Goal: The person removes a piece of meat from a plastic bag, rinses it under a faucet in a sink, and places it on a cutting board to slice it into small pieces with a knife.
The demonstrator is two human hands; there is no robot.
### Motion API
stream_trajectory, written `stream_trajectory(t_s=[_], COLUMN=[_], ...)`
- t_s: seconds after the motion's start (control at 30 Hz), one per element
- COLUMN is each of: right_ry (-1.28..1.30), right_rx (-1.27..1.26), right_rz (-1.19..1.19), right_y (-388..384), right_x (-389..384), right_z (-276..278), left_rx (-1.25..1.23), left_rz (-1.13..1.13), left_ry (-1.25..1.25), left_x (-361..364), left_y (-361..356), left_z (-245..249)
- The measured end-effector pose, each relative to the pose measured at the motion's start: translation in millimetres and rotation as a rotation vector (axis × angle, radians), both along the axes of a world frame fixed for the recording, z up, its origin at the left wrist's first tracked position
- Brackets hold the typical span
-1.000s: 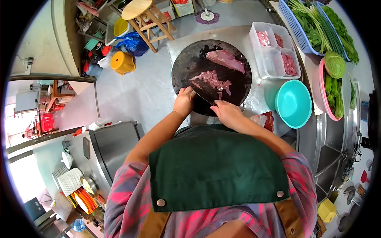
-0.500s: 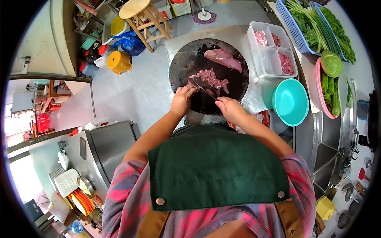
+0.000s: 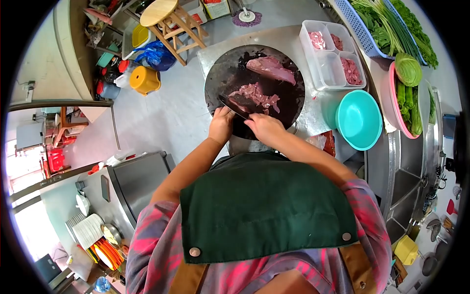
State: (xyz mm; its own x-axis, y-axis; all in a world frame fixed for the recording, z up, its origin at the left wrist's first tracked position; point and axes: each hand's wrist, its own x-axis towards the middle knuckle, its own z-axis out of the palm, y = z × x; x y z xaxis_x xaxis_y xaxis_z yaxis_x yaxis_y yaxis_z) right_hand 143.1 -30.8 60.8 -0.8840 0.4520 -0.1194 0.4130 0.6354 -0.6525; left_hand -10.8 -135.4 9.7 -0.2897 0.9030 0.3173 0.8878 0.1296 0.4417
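My right hand (image 3: pixel 266 128) is closed round the handle of a kitchen knife (image 3: pixel 234 107), whose blade slants up and left over a round dark chopping board (image 3: pixel 219 78). Close to the blade, my left hand (image 3: pixel 221 125) rests at the board's near-left edge with its fingers curled together. What lies under those fingers is hidden. Just beyond the blade is a loose pile of cut raw meat pieces (image 3: pixel 257 94). A larger whole chunk of raw meat (image 3: pixel 271 70) lies farther back on the board.
Right of the board, a clear divided container (image 3: pixel 327 62) has meat in several compartments. Nearer stands a turquoise bowl (image 3: pixel 360 120). Beyond are a pink-rimmed basin (image 3: pixel 393 93) and blue basket (image 3: pixel 364 36) of vegetables. A wooden stool (image 3: pixel 159 12) and yellow stool (image 3: pixel 145 80) stand on the floor.
My right hand has moved left, bringing the knife toward the board's left side. My left hand has shifted slightly left and nearer to me. The whole view has shifted slightly.
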Motion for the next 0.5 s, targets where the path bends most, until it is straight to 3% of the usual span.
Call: stream_trajectory(t_s=[0.13,0.33,0.5], right_ry=[0.027,-0.085,-0.044], right_rx=[0.023,-0.057,-0.133], right_rz=[-0.048,0.002,-0.031], right_y=[0,17,27], right_x=[20,-51,24], right_z=[-1,-5,-2], left_rx=[0.043,-0.044,0.040], left_rz=[-0.033,0.012,0.013], left_ry=[-0.017,-0.023,-0.039], left_x=[-1,-3,-2], left_y=[-2,-2,-2], left_z=[1,5,7])
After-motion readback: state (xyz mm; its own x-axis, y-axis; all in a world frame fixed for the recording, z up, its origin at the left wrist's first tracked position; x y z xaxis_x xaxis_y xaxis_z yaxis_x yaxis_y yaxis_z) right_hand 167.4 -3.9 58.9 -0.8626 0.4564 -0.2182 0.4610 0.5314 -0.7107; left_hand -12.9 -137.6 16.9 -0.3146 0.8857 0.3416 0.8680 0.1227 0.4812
